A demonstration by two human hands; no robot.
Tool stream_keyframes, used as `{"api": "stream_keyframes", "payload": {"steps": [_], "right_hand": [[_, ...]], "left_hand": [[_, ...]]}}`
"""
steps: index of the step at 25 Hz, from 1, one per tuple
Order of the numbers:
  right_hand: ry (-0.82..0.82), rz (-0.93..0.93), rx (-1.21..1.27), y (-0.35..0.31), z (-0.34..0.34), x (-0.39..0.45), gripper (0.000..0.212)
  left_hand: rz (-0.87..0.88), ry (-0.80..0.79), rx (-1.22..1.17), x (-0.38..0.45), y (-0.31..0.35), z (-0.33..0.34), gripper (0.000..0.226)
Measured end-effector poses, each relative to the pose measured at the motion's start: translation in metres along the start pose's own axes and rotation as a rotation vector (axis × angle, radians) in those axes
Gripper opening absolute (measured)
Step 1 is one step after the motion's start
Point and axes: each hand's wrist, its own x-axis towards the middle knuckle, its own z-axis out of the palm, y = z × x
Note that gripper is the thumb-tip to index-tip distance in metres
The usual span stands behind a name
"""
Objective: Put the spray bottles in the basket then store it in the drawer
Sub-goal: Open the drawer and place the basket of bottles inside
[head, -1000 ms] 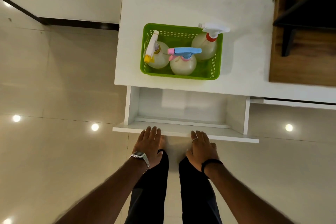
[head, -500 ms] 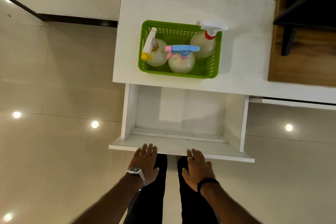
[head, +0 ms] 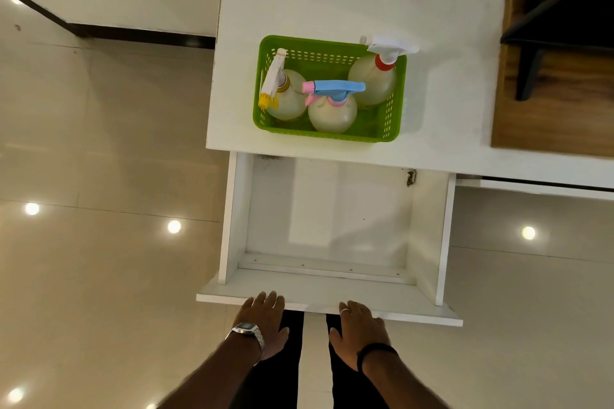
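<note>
A green plastic basket stands on the white cabinet top. Three pale spray bottles stand upright in it: one with a yellow-tipped nozzle at left, one with a blue and pink trigger in the middle, one with a red collar and white trigger at right. Below the top, the white drawer is pulled far out and its inside holds nothing. My left hand and my right hand both rest on the drawer's front panel, fingertips curled at its edge.
A wooden surface with a black frame adjoins the cabinet on the right. A neighbouring drawer to the right stands slightly out. Glossy tiled floor lies all around, and my legs are under the open drawer.
The drawer has slid much farther out toward me, with both hands moving back along with its front panel. The basket and bottles have not moved.
</note>
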Motion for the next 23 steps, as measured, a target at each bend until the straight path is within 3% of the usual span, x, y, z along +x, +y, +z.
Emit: {"api": "stream_keyframes", "payload": {"steps": [8,10,13,15,17,20,23], "right_hand": [[-0.013,0.013,0.042,-0.004,0.010,-0.003,0.068],[0.032,0.011,0.160,-0.001,-0.015,0.000,0.062],[0.331,0.023,0.466,0.004,-0.092,0.011,0.038],[0.618,0.081,0.710,0.008,-0.164,0.020,0.026],[0.876,0.091,0.877,0.011,-0.237,0.029,0.024],[1.045,0.083,0.965,0.010,-0.320,0.043,0.035],[0.886,0.124,0.935,0.002,-0.358,0.065,0.051]], "left_hand": [[0.000,-0.008,-0.098,-0.008,-0.002,0.012,0.073],[-0.003,0.064,-0.268,-0.009,-0.011,-0.017,0.064],[-0.042,0.457,-0.819,-0.004,-0.037,-0.102,0.021],[-0.041,0.763,-1.227,-0.003,-0.062,-0.173,0.022],[0.014,0.976,-1.413,0.000,-0.085,-0.240,0.019],[0.026,1.054,-1.369,0.013,-0.106,-0.314,0.031],[-0.032,0.934,-1.042,0.033,-0.107,-0.344,0.034]]}}
